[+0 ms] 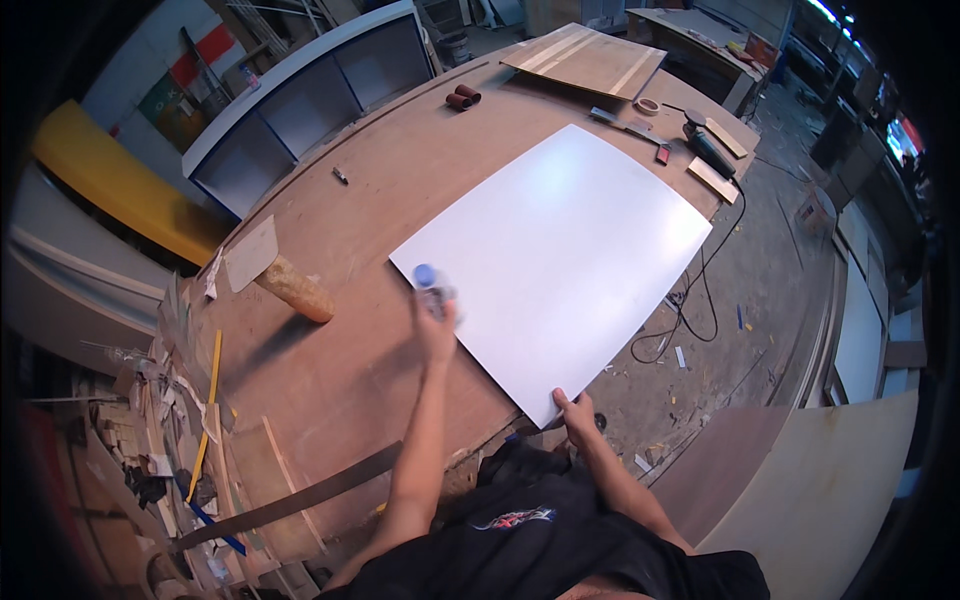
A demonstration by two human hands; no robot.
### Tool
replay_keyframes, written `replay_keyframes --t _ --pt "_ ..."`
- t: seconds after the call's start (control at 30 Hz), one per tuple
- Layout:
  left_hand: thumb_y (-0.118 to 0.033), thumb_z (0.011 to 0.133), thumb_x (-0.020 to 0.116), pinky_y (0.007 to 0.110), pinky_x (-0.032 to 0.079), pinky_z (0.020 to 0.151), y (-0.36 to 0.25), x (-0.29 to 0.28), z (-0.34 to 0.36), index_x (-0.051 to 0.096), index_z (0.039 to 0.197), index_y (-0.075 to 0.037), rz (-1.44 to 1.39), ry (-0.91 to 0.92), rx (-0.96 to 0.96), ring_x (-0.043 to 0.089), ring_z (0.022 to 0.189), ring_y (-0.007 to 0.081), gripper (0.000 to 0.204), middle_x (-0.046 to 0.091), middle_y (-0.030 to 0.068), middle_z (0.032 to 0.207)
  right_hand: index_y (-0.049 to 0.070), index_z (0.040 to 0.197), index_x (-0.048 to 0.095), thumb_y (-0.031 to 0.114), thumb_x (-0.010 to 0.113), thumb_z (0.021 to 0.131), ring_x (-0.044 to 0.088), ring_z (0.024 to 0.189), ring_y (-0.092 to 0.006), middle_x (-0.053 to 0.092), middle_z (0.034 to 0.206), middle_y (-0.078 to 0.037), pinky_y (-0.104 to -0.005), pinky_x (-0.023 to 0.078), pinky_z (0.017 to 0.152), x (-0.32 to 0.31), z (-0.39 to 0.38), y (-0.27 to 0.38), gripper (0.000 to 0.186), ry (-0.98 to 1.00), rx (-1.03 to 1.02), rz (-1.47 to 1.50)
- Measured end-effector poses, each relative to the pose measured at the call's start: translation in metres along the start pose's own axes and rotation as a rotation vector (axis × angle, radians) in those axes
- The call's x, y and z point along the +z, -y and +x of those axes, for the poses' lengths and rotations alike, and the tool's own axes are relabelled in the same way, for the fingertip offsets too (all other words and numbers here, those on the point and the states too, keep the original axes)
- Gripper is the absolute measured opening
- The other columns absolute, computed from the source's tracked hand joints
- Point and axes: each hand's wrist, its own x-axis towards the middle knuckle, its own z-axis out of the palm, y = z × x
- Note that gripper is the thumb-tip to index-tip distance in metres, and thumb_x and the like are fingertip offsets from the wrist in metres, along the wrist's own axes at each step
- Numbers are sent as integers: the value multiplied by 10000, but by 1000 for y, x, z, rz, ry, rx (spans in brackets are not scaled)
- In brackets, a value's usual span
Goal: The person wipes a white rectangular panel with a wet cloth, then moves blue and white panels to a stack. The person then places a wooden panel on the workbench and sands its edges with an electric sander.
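A large white panel point(570, 250) with a glossy face lies on the brown wooden worktable point(370, 215). At its left edge my left hand point(435, 333) is closed around a small grey tool with a round blue top point(425, 275). Motion blurs the tool, so its exact kind does not show. My right hand point(580, 418) grips the panel's near corner, thumb on the upper face and fingers beneath, mostly hidden.
Left on the table stands a yellowish cylinder point(300, 290) beside a pale flat piece point(252, 255). Brown rolls point(463, 97), a tape roll point(648, 106), a corded sander point(708, 148) and a wooden board point(585, 60) lie at the far side. A cable point(712, 300) loops over the littered floor.
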Motion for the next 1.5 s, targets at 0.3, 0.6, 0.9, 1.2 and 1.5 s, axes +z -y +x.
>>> replay_keyframes --t 0.3,0.6,0.9,1.2,1.5 --pt "-217 915 706 468 415 1060 81 -149 10 349 1453 52 295 -388 -67 496 1272 390 699 475 256 1372 -67 1241 604 257 754 892 659 940 -235 687 1106 -152 -364 537 810 -128 -43 -1 499 102 34 -181" --pt "-290 924 713 448 402 1101 126 -158 10 273 1493 70 279 -391 -186 426 1372 384 805 402 303 1461 -33 1247 582 338 696 949 646 960 -226 679 1089 -155 -365 506 862 -194 -78 -3 488 -555 48 -115" --pt "-404 959 627 525 364 1071 76 -89 -52 434 1381 39 578 -273 -465 488 1233 395 642 497 233 1353 3 1345 545 355 684 959 634 981 -206 672 1126 -147 -339 497 860 -201 -78 -22 541 -535 -42 -163" --pt "-379 885 711 533 413 973 79 -58 -76 638 1123 -18 800 203 -135 535 1128 382 438 577 179 1160 -2 1405 527 133 553 1024 585 1131 -189 653 1245 -87 -328 424 1019 -217 -107 -37 406 -160 -70 -148" --pt "-263 847 771 500 435 987 23 -47 -155 616 1103 26 895 188 -345 535 1140 407 416 565 201 1195 -34 1445 467 59 484 1038 577 1153 -165 628 1293 -96 -307 418 1040 -285 -92 0 418 -96 -109 -116"
